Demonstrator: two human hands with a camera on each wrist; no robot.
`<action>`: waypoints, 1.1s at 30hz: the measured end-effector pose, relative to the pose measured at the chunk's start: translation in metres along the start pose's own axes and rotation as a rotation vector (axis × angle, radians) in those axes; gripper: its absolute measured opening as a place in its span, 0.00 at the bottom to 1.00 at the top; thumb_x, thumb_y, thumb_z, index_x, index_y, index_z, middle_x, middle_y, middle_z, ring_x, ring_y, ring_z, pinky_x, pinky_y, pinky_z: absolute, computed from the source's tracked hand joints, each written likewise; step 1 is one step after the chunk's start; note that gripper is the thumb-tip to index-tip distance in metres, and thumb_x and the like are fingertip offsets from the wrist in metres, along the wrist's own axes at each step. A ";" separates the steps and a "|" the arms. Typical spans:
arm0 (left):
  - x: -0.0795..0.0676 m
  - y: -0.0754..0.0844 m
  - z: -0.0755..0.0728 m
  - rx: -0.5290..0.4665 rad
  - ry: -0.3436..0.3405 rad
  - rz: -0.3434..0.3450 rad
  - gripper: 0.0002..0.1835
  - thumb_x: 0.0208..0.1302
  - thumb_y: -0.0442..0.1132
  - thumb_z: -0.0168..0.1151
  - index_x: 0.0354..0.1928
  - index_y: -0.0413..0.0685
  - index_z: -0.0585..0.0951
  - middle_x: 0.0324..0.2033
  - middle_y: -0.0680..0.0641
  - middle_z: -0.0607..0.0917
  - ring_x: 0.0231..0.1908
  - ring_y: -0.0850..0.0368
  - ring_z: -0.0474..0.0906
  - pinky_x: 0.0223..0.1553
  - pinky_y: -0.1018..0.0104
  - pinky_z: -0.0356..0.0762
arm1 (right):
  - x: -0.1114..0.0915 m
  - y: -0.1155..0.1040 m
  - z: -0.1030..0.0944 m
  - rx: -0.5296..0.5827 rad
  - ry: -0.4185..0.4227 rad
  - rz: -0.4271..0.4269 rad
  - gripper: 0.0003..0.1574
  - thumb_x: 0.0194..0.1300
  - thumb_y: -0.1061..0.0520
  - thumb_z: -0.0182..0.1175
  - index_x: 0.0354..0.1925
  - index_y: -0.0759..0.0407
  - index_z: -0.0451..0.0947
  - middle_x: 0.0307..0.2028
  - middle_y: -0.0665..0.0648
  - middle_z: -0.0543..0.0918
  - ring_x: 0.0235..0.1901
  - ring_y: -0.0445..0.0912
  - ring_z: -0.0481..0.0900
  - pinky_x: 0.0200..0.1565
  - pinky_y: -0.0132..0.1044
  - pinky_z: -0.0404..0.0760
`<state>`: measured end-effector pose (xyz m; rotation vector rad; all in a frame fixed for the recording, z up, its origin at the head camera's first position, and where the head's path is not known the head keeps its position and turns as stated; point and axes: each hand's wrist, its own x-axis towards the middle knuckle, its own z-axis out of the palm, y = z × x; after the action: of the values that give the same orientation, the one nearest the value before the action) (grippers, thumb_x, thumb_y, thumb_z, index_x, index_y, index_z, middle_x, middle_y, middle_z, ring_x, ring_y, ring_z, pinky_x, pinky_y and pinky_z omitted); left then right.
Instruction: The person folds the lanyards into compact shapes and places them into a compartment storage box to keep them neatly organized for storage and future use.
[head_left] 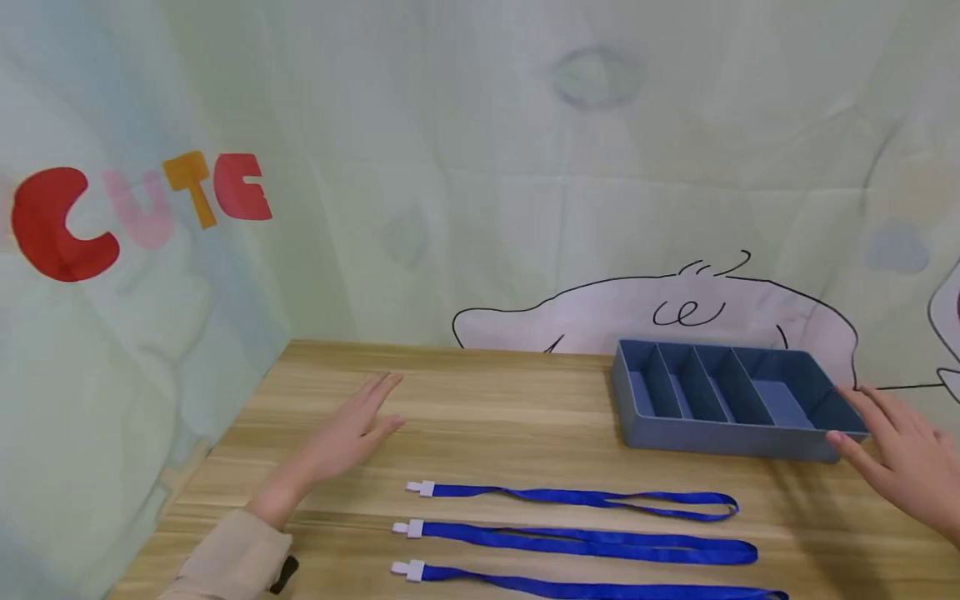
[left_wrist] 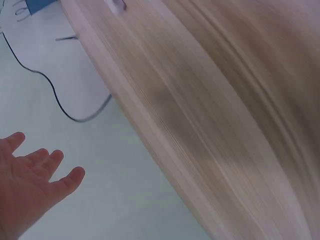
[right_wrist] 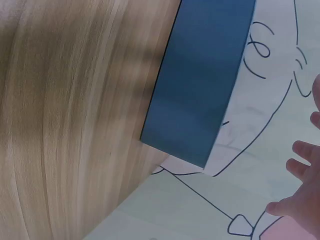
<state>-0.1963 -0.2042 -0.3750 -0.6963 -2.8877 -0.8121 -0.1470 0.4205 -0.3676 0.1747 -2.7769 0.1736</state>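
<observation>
My left hand [head_left: 348, 437] hovers above the left part of the table, fingers straight and holding nothing; the left wrist view has its spread fingers too. On the right, my right hand [head_left: 900, 458] is held open beside the right end of a blue-grey divided box [head_left: 735, 437]. In the right wrist view its loosely spread fingers stand apart from the box's side wall [right_wrist: 195, 85]. Three blue lanyards lie in rows between the hands: a top one [head_left: 555, 497], a middle one [head_left: 570, 542] and a bottom one [head_left: 555, 587], white clips toward the left.
The wooden table [head_left: 480, 400] ends at the back against a printed cloth [head_left: 450, 208], which also hangs along the left side. The box stands near the back edge, its narrow compartments at left and a wider one at right.
</observation>
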 end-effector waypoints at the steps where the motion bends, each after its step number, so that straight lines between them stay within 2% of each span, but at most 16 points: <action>1: 0.007 0.002 0.005 -0.025 0.001 0.012 0.34 0.71 0.54 0.44 0.71 0.42 0.52 0.69 0.35 0.50 0.68 0.36 0.46 0.64 0.40 0.48 | 0.001 0.001 0.002 0.010 0.005 0.000 0.46 0.69 0.41 0.50 0.71 0.62 0.43 0.64 0.79 0.49 0.60 0.76 0.49 0.47 0.79 0.46; 3: 0.019 0.009 0.016 -0.070 0.010 0.029 0.35 0.71 0.54 0.44 0.71 0.40 0.52 0.69 0.36 0.53 0.68 0.38 0.47 0.65 0.42 0.47 | 0.005 0.004 0.006 0.026 0.017 -0.006 0.45 0.68 0.42 0.51 0.68 0.69 0.48 0.60 0.81 0.55 0.55 0.76 0.54 0.49 0.77 0.50; 6: 0.038 0.019 0.030 -0.154 0.026 0.042 0.35 0.71 0.54 0.44 0.70 0.39 0.53 0.68 0.36 0.56 0.66 0.39 0.54 0.64 0.44 0.53 | 0.011 0.007 0.011 0.064 0.040 -0.030 0.42 0.68 0.45 0.53 0.64 0.76 0.54 0.54 0.82 0.62 0.51 0.75 0.58 0.50 0.73 0.54; 10: 0.060 0.033 0.051 -0.199 0.005 0.049 0.33 0.71 0.53 0.45 0.69 0.39 0.55 0.65 0.35 0.61 0.60 0.40 0.64 0.59 0.46 0.64 | 0.019 0.012 0.015 0.079 0.062 -0.047 0.37 0.69 0.49 0.53 0.60 0.79 0.58 0.48 0.82 0.66 0.46 0.74 0.62 0.45 0.69 0.61; 17: 0.083 0.056 0.080 -0.245 -0.041 0.057 0.29 0.70 0.47 0.50 0.67 0.42 0.61 0.62 0.39 0.67 0.56 0.41 0.69 0.55 0.50 0.70 | 0.027 0.013 0.015 0.071 0.047 0.005 0.34 0.69 0.50 0.52 0.56 0.80 0.61 0.44 0.82 0.66 0.43 0.74 0.63 0.42 0.69 0.62; 19: 0.089 0.062 0.087 -0.280 -0.044 0.062 0.27 0.70 0.45 0.52 0.66 0.40 0.63 0.60 0.38 0.69 0.55 0.40 0.70 0.54 0.50 0.70 | 0.029 0.014 0.014 0.072 0.038 0.037 0.32 0.69 0.52 0.52 0.56 0.80 0.61 0.45 0.83 0.65 0.44 0.75 0.62 0.42 0.70 0.61; 21: 0.095 0.068 0.092 -0.345 -0.052 0.034 0.25 0.68 0.42 0.54 0.64 0.40 0.65 0.58 0.38 0.71 0.53 0.40 0.72 0.53 0.51 0.71 | 0.031 0.020 0.016 0.074 0.027 0.079 0.31 0.68 0.55 0.52 0.55 0.81 0.61 0.45 0.84 0.64 0.44 0.76 0.61 0.44 0.70 0.61; 24: 0.105 0.076 0.101 -0.452 -0.036 -0.025 0.22 0.66 0.39 0.57 0.60 0.39 0.70 0.54 0.36 0.74 0.50 0.42 0.74 0.50 0.53 0.73 | 0.036 0.047 0.034 0.072 0.028 0.167 0.30 0.68 0.56 0.52 0.56 0.80 0.60 0.48 0.85 0.63 0.47 0.76 0.60 0.46 0.70 0.60; 28: 0.115 0.084 0.116 -0.563 0.003 -0.083 0.18 0.63 0.34 0.58 0.55 0.35 0.73 0.50 0.33 0.75 0.47 0.41 0.75 0.47 0.54 0.76 | 0.044 0.110 0.083 0.072 0.035 0.274 0.33 0.69 0.53 0.51 0.61 0.76 0.58 0.52 0.84 0.63 0.49 0.75 0.60 0.47 0.71 0.60; 30: 0.118 0.089 0.125 -0.606 0.010 -0.100 0.17 0.63 0.32 0.58 0.53 0.33 0.73 0.50 0.32 0.76 0.46 0.41 0.76 0.45 0.55 0.77 | 0.049 0.135 0.103 0.080 0.010 0.320 0.35 0.69 0.51 0.50 0.62 0.75 0.57 0.52 0.83 0.63 0.49 0.75 0.61 0.46 0.70 0.61; 33: 0.122 0.098 0.137 -0.666 0.001 -0.135 0.16 0.63 0.31 0.58 0.52 0.32 0.74 0.49 0.32 0.76 0.45 0.42 0.77 0.40 0.60 0.78 | 0.053 0.150 0.117 0.082 -0.019 0.347 0.35 0.68 0.50 0.51 0.61 0.76 0.58 0.50 0.82 0.65 0.45 0.73 0.65 0.41 0.68 0.66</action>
<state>-0.2545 -0.0104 -0.4244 -0.5261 -2.6581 -1.8207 -0.2571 0.5465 -0.4722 -0.2894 -2.7996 0.3742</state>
